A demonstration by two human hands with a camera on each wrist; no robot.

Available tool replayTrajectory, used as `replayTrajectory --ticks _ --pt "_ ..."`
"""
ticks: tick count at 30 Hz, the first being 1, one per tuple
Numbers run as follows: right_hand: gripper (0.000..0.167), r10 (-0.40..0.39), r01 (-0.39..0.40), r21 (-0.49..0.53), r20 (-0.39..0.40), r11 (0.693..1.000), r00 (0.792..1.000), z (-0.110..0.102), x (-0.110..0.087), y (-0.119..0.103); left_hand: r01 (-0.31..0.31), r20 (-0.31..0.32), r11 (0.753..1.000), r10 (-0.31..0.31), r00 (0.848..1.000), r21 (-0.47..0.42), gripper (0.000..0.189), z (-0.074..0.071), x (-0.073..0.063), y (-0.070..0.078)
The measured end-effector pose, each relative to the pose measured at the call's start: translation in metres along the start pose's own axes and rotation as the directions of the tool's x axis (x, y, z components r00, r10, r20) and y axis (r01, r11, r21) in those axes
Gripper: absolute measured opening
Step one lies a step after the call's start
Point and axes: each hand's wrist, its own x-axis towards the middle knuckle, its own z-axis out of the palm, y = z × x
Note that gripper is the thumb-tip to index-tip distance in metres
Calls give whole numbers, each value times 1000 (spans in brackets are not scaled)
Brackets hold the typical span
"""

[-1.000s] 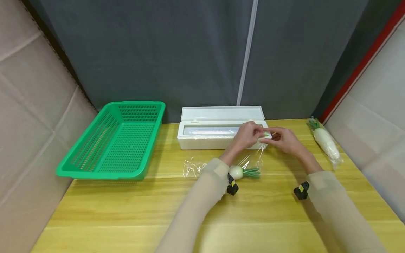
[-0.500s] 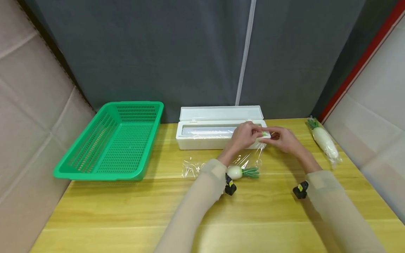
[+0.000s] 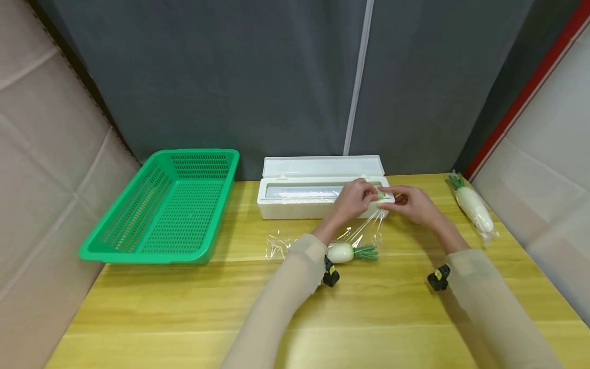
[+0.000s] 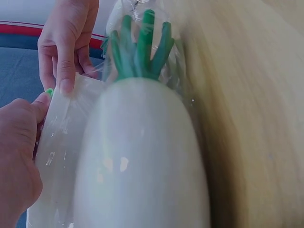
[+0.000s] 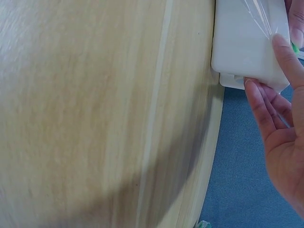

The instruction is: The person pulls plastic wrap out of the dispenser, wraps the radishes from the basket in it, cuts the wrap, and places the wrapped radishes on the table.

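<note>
A white cling film dispenser [image 3: 295, 210] lies at the back of the table with its lid raised. My left hand [image 3: 353, 199] pinches the small green slide cutter [image 3: 381, 196] near the dispenser's right end. At that end my right hand [image 3: 412, 205] grips the box; in the right wrist view its thumb presses the film on the box while fingertips touch the end face. Clear cling film [image 3: 276, 247] runs from the dispenser down to the table. On the film rests a white radish [image 4: 142, 156] with green stems, partly behind my left wrist in the head view.
A green plastic basket [image 3: 184, 215] stands at the left. Another white radish [image 3: 475, 207], wrapped in film, lies at the table's right edge. A grey curtain [image 3: 230, 87] hangs behind the table, and pale padded walls flank both sides.
My left hand has moved slightly left with the green cutter, away from the dispenser's right end, baring more of the near radish. The right hand stays in its place on the box.
</note>
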Motion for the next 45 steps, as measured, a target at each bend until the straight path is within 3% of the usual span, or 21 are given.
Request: replayTrajectory --ticks 12,19,34,45 --pt "48 22 -22 9 8 1000 1000 -1 -3 -6 -44 2 999 44 999 19 16 -3 -5 -8" --pt "49 35 -35 16 15 999 999 -1 -2 -6 -35 -28 995 38 999 90 17 -11 -12 -10" --pt "52 50 -50 1 15 999 999 -1 -2 -3 -32 -43 999 33 999 19 16 -24 -24 -22" --pt "53 67 -68 12 10 998 998 1 -2 -2 -73 -57 997 72 996 -13 15 -28 -29 -33"
